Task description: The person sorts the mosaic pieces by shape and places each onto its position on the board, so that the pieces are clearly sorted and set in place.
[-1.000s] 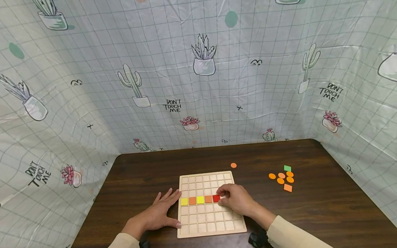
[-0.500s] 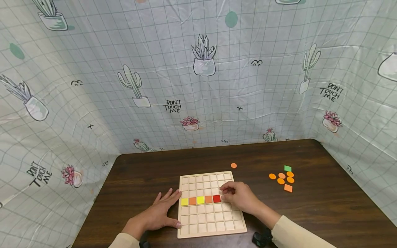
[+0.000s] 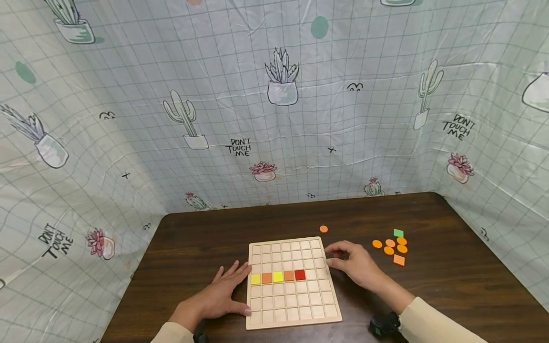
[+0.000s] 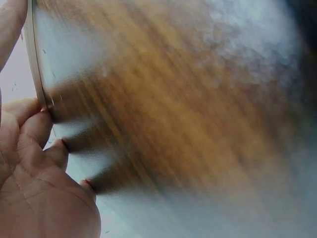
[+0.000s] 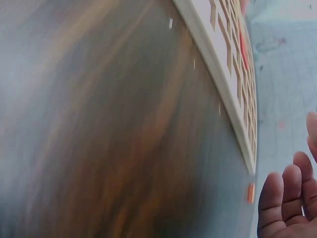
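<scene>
Head view showed five square tiles (image 3: 278, 277) along one grid board (image 3: 286, 301) row, two cells (image 3: 310, 274) unfilled; left hand (image 3: 218, 296) spread, right hand (image 3: 359, 267) relaxed, empty.

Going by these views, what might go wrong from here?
The right hand is close to the right edge of the wooden board and might bump it. The bunched orange discs lie close together, so picking one could nudge another. The left hand, at the left edge, might shift the board if it pushes.
</scene>
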Demonstrator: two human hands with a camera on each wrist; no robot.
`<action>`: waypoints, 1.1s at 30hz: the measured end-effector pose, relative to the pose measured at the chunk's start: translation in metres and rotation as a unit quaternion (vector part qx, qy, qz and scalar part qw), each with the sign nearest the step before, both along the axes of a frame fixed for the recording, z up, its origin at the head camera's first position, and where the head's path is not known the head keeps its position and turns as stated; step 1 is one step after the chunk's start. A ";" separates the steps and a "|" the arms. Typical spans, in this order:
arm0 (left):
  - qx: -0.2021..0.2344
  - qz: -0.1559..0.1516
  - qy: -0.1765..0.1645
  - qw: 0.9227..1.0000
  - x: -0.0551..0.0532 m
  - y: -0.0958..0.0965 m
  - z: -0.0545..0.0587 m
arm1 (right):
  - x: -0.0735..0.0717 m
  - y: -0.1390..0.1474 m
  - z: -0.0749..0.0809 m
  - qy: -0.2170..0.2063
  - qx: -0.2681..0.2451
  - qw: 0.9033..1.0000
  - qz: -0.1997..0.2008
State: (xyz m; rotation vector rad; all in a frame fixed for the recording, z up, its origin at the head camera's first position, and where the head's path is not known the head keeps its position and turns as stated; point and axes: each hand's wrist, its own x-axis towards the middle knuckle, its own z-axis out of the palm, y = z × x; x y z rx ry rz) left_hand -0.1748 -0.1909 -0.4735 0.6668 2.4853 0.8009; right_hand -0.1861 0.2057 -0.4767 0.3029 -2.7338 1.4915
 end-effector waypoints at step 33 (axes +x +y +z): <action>0.006 -0.001 -0.010 1.000 0.002 0.000 0.003 | 0.026 0.146 0.007 0.004 0.155 0.984 -0.088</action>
